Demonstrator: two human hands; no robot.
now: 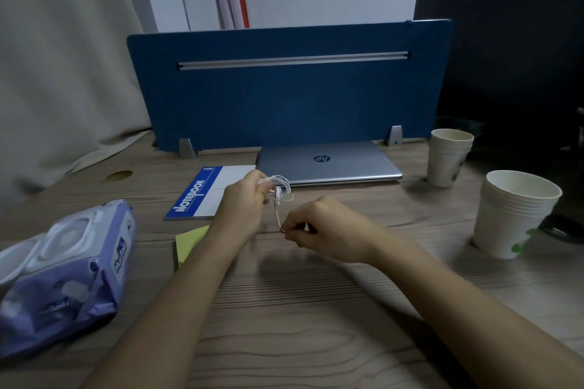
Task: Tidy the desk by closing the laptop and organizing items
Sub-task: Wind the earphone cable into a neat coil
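Laptop [328, 163] already closed at desk's back edge; left hand [245, 199] grips coiled white cable [279, 188], right hand [319, 227] pinches its loose end, probably to wind next.

A silver laptop [328, 163] is found closed, lid down and flat on the wooden desk [300, 309], set against the foot of the blue divider. A blue-and-white notebook [210, 193] is laid flat just beside the laptop's left edge, cover up. A yellow sticky pad [189, 243] is seen nearer the desk's front, partly covered by the left forearm. A thin white cable [279, 189] is held above the desk: its coiled loops are gripped in the left hand [241, 199], and its loose end is pinched in the right hand [319, 227].
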